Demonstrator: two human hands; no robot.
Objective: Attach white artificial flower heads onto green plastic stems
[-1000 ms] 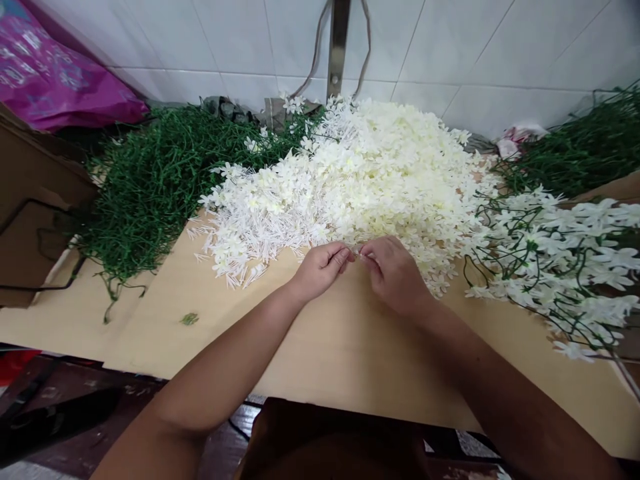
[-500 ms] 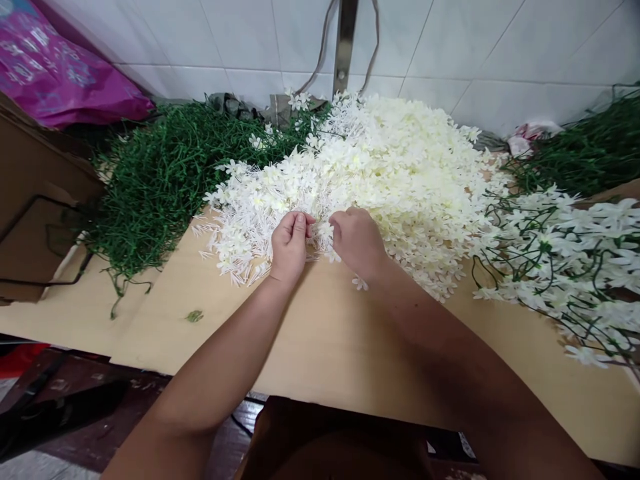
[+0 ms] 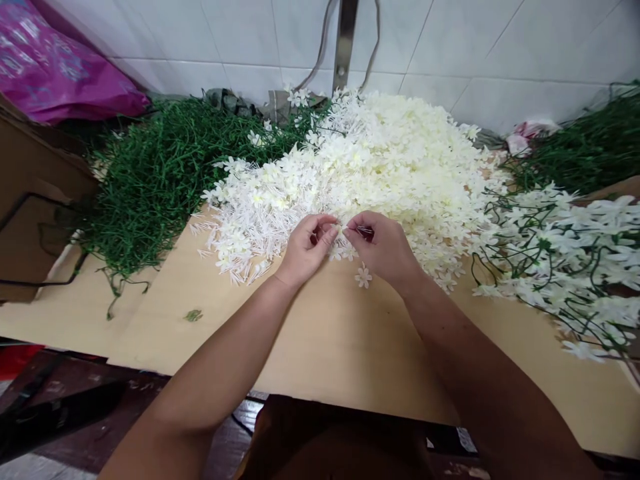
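Note:
Just in front of a big heap of white artificial flowers (image 3: 400,160), my two hands meet with fingertips almost touching. My left hand (image 3: 309,248) is closed in a pinch, thumb against forefinger, at a small pale flower piece mostly hidden by the fingers. The right hand (image 3: 383,243) also pinches, and thin white stems (image 3: 366,230) show within its curled fingers. A single white flower (image 3: 363,275) lies on the table below my right hand. Loose white stems (image 3: 245,270) spread along the heap's left front edge.
Green plastic stems (image 3: 155,173) are piled left of the flowers. Finished-looking white sprays with green stems (image 3: 565,260) lie at right. A cardboard box (image 3: 35,220) and a purple bag (image 3: 65,73) stand at left. The wooden table (image 3: 310,340) meets a tiled wall behind.
Both hands have shifted right, and their fingertips have come closer together. The loose flower below my right hand shows more fully now.

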